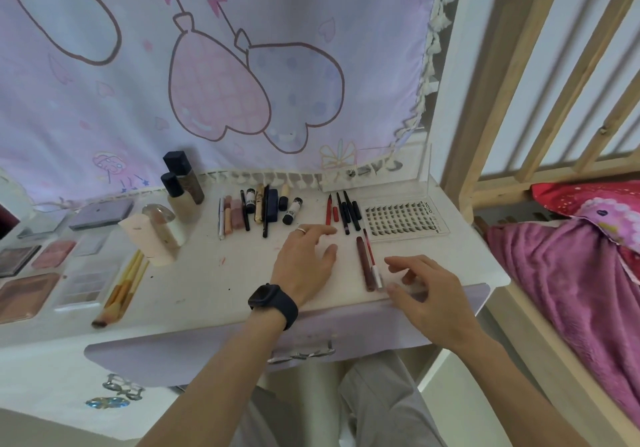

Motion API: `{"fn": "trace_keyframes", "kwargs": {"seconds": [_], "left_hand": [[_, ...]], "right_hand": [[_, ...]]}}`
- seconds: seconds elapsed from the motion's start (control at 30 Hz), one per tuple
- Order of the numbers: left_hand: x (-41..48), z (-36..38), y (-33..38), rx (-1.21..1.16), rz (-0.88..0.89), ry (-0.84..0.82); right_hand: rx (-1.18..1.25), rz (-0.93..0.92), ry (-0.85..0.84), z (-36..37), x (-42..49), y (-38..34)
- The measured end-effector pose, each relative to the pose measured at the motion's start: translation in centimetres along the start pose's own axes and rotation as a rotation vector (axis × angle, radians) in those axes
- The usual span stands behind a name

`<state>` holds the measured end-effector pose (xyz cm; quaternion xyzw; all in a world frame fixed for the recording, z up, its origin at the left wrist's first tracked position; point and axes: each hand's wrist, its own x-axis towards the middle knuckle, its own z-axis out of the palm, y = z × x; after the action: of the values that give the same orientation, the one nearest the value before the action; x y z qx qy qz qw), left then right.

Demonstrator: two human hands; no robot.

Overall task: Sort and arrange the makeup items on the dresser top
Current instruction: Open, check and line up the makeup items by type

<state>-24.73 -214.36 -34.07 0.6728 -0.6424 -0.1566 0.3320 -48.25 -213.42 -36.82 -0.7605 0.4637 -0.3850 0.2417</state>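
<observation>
Makeup items (259,209) are laid in rows along the dresser top (207,273), and two slim liner pencils (366,266) lie right of centre in the frame between the left hand (304,263), rested flat with fingers spread, and the right hand (429,294), whose loosely bent fingers are spread apart and closed on nothing, thumb just beside the silver cap (377,275). The pencils are judged light, stiff, smooth and apt to roll, so a pinch at mid-barrel is advised rather than at the cap. Print on the lash tray (403,220) and on the small black-and-white tubes (292,211) is seen but cannot be read with certainty.
</observation>
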Motion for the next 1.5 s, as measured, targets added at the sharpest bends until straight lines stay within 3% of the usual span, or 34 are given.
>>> {"fn": "trace_keyframes", "kwargs": {"seconds": [0.1, 0.23, 0.4, 0.9, 1.3, 1.5], "left_hand": [[2.6, -0.1, -0.1, 0.071, -0.102, -0.04], [4.1, 0.5, 0.2, 0.201, -0.051, -0.131], [4.2, 1.3, 0.0, 0.269, 0.009, -0.108], [4.5, 1.3, 0.1, 0.223, -0.01, -0.072], [3.9, 0.1, -0.7, 0.167, -0.024, -0.137], [3.0, -3.1, -3.3, 0.279, -0.048, 0.068]], "right_hand": [[-0.197, 0.017, 0.189, 0.3, 1.1, 0.9], [-0.475, -0.054, 0.339, 1.2, 1.7, 2.4], [-0.474, -0.095, 0.442, 2.0, 1.4, 3.4], [-0.475, -0.077, 0.441, 1.9, 1.4, 3.1], [-0.462, -0.038, 0.401, 1.6, 1.1, 2.5], [-0.257, -0.01, 0.327, 1.1, 0.9, 0.0]]}}
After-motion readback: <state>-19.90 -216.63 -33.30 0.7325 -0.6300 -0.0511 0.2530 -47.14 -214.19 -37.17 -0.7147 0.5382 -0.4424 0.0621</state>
